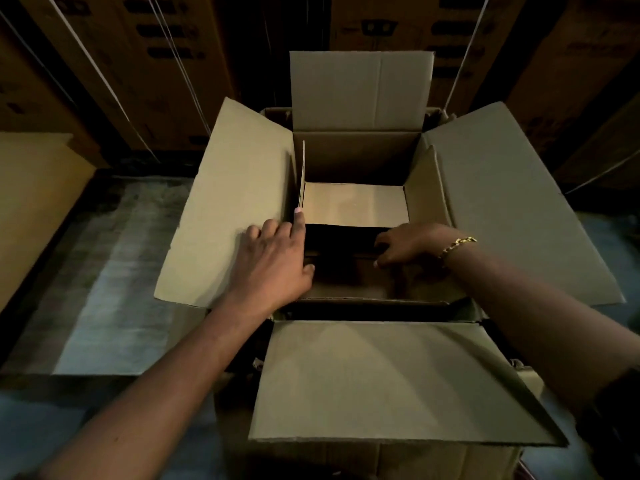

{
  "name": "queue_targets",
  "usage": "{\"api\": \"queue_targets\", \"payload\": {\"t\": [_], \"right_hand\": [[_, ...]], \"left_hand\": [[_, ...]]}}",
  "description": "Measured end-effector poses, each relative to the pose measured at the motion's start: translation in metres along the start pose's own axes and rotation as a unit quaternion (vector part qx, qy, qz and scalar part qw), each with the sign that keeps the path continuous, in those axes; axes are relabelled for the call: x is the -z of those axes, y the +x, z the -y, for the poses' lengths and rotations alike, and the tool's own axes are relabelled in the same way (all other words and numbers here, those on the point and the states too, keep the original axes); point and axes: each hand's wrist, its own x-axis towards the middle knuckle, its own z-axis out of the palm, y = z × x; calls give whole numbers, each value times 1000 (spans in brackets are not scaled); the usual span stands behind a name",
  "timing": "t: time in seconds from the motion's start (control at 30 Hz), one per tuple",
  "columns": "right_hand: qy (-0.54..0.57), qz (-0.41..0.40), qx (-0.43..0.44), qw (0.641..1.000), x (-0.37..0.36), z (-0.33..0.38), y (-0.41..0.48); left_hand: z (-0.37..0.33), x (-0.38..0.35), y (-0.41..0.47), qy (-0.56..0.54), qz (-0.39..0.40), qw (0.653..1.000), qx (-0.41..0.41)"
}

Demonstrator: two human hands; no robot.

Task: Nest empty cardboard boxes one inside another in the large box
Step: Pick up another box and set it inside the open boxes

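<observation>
One large brown cardboard box [381, 382], flaps spread, on the floor. One smaller brown cardboard box [356, 157] nested inside. Two hands: left hand [273, 261] flat, grip slack, on the left flap; right hand [412, 245] grip curled round one dark inner cardboard edge [346, 252].

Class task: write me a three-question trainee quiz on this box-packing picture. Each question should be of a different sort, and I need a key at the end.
1. True or false: the box has its flaps folded shut over the opening.
2. Multiple choice: the left hand rests on
A) the left flap
B) the far flap
C) the floor
3. Fill the gap: the right hand, reaching into the box, has a gold ____ at its wrist.

Key
1. False: the flaps are spread open.
2. A
3. bracelet
</observation>
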Motion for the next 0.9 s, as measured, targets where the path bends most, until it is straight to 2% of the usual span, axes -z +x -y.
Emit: {"api": "queue_targets", "payload": {"t": [0.13,0.2,0.3,0.37,0.53,0.77,0.9], "right_hand": [[52,59,-44,996,-3,-12,31],[49,12,-47,998,-2,-17,37],[36,-111,-54,992,1,-21,36],[53,-164,-56,983,7,-24,37],[75,-207,-60,974,36,-34,52],[84,-208,-56,973,59,-50,74],[105,-284,-56,952,68,-52,71]], "left_hand": [[1,4,6,-14,4,1000,2],[3,7,10,-8,-5,1000,3],[7,14,22,-17,-10,1000,19],[9,19,35,-31,-6,999,32],[5,11,64,-19,18,999,42],[3,4,79,-26,34,998,41],[7,8,119,-52,28,997,49]]}}
